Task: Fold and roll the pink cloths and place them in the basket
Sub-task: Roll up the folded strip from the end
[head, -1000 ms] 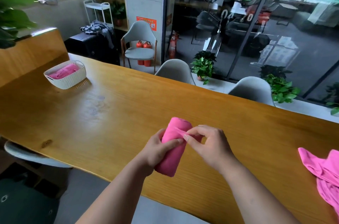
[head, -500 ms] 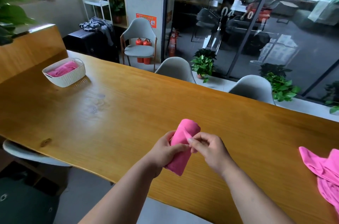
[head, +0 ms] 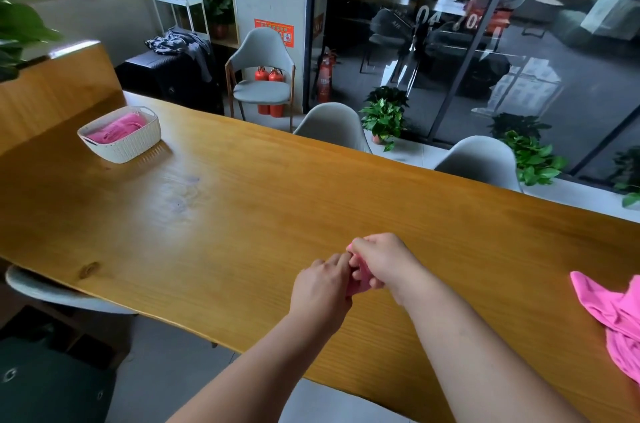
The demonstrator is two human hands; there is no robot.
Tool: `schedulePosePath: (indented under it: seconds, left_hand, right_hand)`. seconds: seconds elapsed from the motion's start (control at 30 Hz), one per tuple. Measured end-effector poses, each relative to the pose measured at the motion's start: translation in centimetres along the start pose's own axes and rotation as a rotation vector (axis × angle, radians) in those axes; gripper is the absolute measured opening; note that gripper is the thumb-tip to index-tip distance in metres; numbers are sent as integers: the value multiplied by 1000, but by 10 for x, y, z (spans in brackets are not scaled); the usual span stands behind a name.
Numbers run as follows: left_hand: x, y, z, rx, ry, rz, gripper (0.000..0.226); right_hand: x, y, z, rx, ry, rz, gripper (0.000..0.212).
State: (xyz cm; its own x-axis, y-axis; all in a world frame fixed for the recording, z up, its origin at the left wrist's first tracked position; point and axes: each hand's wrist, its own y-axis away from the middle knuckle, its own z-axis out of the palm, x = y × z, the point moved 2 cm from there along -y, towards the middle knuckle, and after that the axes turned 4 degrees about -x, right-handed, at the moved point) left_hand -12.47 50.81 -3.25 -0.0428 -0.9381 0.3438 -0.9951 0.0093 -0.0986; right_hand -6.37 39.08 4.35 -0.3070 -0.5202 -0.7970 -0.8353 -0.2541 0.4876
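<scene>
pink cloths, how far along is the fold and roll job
Done: pink fabric already lies in the white basket. In hand: the left hand and right hand grip a compact pink cloth, mostly hidden between them. Left: basket it, then fold and roll the crumpled pink cloth at the table's right end.

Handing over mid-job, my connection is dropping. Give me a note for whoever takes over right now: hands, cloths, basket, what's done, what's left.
Left hand and right hand: both grip one pink cloth between them, over the table near its front edge. It is mostly hidden, so its roll cannot be judged.
Basket: far left on the table, pink fabric already inside.
Loose pink cloths: crumpled at the right end.
Done: some cloth is in the basket.
Left: finish this one, carry it to the basket, then probably fold and roll the loose pile.
</scene>
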Motion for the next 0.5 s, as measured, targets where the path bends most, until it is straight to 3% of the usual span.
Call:
schedulePosePath:
  seconds: [0.13,0.23,0.33,0.5]
  left_hand:
    - [-3,-1,3,31,-31,34,65]
    - [-6,-1,-3,6,39,-55,52]
    - [-15,-1,-10,-37,196,-208,47]
    - [-47,-2,-18,-88,622,-390,62]
  right_hand:
    - [-14,-8,5,16,146,64,23]
    - [-25,-4,12,20,304,47,30]
    - [-25,-2,22,50,473,-17,27]
    - [-11,-7,40,105,642,-186,34]
